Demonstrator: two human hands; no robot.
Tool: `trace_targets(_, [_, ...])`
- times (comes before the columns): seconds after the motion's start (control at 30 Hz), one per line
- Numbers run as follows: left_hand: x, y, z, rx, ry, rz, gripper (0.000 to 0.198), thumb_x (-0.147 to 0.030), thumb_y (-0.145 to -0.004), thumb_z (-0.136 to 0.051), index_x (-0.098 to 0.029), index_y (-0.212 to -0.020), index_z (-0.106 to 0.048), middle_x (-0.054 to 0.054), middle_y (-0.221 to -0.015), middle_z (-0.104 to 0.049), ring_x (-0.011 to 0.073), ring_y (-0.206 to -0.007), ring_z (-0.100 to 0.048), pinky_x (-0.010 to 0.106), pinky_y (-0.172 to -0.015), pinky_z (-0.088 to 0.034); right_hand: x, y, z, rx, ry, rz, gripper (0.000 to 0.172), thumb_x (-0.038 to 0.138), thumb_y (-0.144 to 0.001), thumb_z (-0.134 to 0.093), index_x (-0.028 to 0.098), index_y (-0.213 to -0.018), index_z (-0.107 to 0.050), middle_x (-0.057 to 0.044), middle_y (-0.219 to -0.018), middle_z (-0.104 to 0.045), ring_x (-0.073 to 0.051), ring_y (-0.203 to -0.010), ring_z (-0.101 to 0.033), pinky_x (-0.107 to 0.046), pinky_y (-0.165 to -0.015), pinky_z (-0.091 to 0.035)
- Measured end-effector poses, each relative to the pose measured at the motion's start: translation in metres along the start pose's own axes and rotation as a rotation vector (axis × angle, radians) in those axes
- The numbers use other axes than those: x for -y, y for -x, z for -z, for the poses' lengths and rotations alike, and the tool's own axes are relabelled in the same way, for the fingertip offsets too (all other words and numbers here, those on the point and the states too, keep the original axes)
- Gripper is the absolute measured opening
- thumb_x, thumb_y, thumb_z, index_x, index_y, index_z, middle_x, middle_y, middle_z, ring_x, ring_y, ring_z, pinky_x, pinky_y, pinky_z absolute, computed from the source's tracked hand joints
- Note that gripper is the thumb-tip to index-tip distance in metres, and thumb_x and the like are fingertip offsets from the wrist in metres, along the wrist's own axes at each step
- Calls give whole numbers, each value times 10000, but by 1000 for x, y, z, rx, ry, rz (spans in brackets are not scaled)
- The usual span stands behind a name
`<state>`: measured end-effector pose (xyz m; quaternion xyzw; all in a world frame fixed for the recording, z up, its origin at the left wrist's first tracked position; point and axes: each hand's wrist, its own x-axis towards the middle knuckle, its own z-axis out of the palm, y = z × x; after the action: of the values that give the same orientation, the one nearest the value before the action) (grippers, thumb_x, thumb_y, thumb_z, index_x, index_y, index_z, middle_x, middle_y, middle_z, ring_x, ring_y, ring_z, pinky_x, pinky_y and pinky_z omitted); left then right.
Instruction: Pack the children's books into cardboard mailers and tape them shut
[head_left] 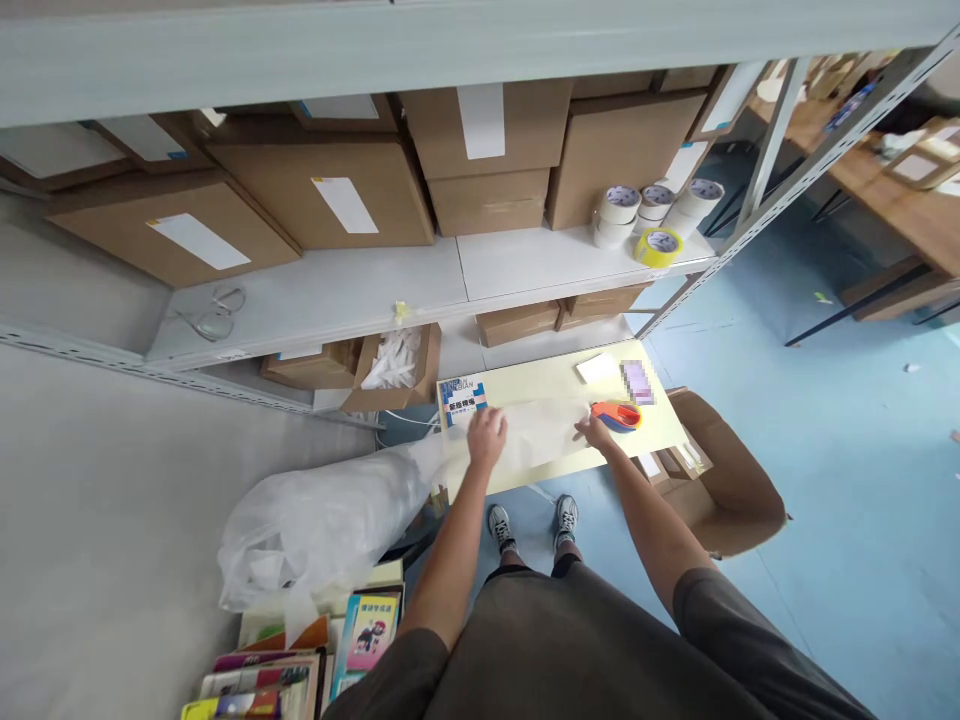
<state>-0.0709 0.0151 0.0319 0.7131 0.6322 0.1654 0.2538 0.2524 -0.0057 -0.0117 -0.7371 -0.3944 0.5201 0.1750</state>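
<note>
A thin, translucent white plastic bag or sheet [541, 430] lies stretched across the pale yellow table [517, 482]. My left hand [487, 437] has its fingers curled on the left part of the plastic. At the other end, my right hand [594, 432] pinches the right edge of it. Just beyond my right hand lies an orange and blue tape dispenser [621, 416]. Behind my left hand is a blue and white book [463, 400], its lower part covered. Whether the plastic joins the bulky material at the left cannot be made out.
A large clear plastic bundle [330, 515] bulges at the table's left, above stacked books [367, 635]. An open cardboard box [731, 480] stands right on the floor. The shelf [517, 262] ahead carries cartons [360, 200], tape rolls [621, 208] and glasses [214, 322].
</note>
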Motion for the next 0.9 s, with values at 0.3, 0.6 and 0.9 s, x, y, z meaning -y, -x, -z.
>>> trace_targets(0.3, [-5,63,-157,376,-214,213,704,-346,-962,-613,-275,-1647,-469,95,-1770,-299,414,-1648,-164,585,-1291,-299,-59,-35,34,-467,457,141,543,396,-895,-632,147,-1374,-578,-211,-1369,-660,-369,-1314,-574,-468,-1079,-468])
trace_targets(0.6, [-11,55,-183,336,-205,165,723,-316,-945,-585,-298,-1656,-455,49,-1780,-275,382,-1669,-58,629,-1330,-180,-96,-68,77,-354,635,67,393,299,-918,-604,108,-1251,-689,-240,-1161,-747,-386,-1164,-673,-502,-1028,-457])
trace_targets(0.9, [-54,37,-208,332,-96,134,694,-314,-955,-645,-264,-1631,-496,87,-1793,-232,435,-1659,-41,614,-1321,-175,-85,-64,80,-582,479,51,574,359,-914,-595,80,-1415,-610,-289,-1345,-674,-453,-1313,-580,-581,-1092,-428])
